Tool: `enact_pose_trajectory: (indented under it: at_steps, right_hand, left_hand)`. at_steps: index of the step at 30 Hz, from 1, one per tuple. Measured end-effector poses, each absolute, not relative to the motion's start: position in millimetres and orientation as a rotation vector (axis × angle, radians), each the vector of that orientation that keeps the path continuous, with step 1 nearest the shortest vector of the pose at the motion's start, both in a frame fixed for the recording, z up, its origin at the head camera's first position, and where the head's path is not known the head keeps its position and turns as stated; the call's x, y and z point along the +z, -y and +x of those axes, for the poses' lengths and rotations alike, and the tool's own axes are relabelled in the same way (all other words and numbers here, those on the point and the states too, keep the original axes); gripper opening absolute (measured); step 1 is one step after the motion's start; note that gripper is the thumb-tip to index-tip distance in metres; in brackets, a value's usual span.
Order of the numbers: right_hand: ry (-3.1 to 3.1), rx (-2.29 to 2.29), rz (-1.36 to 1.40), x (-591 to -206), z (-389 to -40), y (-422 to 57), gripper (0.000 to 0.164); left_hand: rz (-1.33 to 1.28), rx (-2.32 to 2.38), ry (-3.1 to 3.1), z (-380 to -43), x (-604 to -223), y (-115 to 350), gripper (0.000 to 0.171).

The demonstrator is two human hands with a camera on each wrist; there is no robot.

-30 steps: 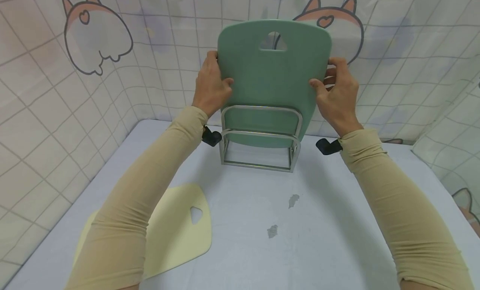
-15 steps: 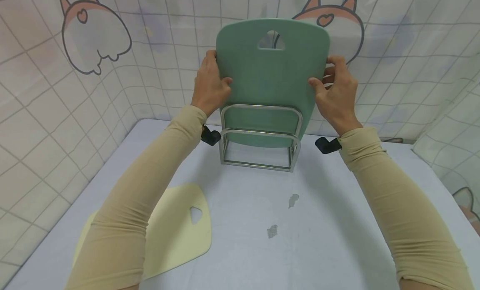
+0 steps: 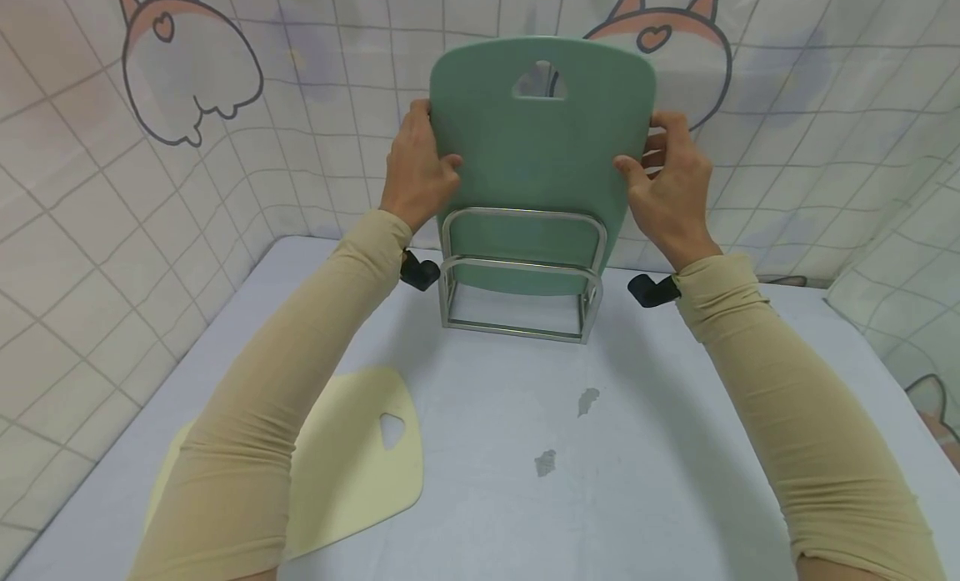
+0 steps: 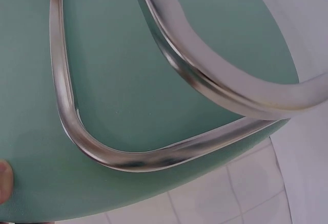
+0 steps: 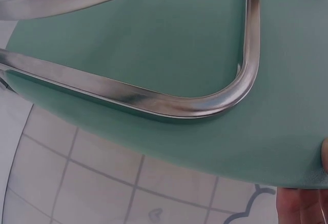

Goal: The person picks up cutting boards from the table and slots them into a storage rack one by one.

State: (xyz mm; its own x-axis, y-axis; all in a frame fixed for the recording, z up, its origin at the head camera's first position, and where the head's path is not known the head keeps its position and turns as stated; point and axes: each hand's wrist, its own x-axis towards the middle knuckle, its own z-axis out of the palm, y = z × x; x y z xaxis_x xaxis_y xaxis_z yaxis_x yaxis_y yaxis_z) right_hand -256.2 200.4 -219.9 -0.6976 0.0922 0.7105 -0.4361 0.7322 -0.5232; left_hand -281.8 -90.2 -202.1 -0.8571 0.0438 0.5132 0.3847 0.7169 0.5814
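A green cutting board [image 3: 540,147] with a handle hole near its top stands upright in a shiny metal rack [image 3: 517,335]. Two bent hoops of the rack cross in front of the board's lower part. My left hand [image 3: 422,168] grips the board's left edge, thumb on the near face and fingers behind. On the opposite edge, my right hand [image 3: 670,185] pinches the board the same way. Both wrist views show the green face close behind the metal bars, with fingertips at the frame edges. The fingers behind the board are mostly hidden.
A pale yellow cutting board [image 3: 360,464] lies flat on the white tabletop [image 3: 660,498] at the left, partly under my left forearm. Grey worn patches [image 3: 545,463] mark the table. A grid-patterned curtain [image 3: 337,106] hangs close behind and at both sides.
The green cutting board's top and both hands have shifted slightly to the left. The rack and the yellow board stay in place, and both hands keep their hold.
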Motion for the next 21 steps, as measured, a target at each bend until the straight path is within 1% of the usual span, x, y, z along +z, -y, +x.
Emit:
enact_pose_trajectory:
  at_steps: [21]
  right_hand:
    - [2.204,0.860,0.264,-220.3,-257.3,-199.5,0.041]
  left_hand:
    - [-0.329,-0.970,2.467,-283.1,-203.2,91.7,0.057]
